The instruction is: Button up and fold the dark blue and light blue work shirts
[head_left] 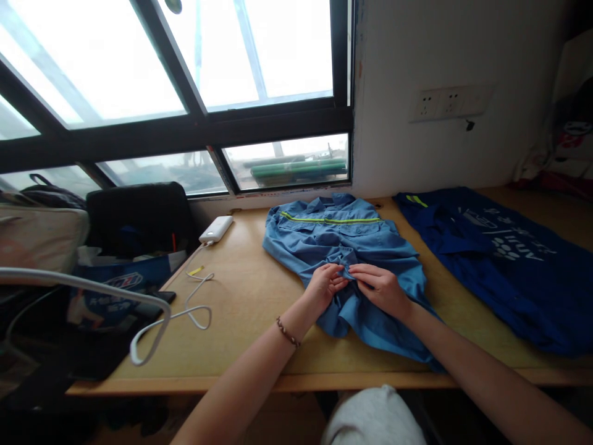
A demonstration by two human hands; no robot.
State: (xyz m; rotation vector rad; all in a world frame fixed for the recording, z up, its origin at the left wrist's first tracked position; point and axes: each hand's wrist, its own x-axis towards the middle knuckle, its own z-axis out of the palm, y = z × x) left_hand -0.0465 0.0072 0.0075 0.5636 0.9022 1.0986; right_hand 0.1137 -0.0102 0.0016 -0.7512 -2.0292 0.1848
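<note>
A light blue work shirt (343,238) with a yellow reflective stripe lies spread on the wooden table (245,296), collar toward the window. My left hand (324,284), a beaded bracelet on its wrist, pinches the shirt's fabric near the middle front. My right hand (380,287) rests right beside it, fingers closed on the same bunched fabric. Both hands meet at the shirt's centre line, and the cloth is gathered into folds under them.
A dark blue garment (500,259) with white print lies at the right. A white power bank (216,228) with a looping white cable (197,303) lies left of the shirt. Bags (134,216) and a white hanger (92,290) crowd the left end. Window and wall stand behind.
</note>
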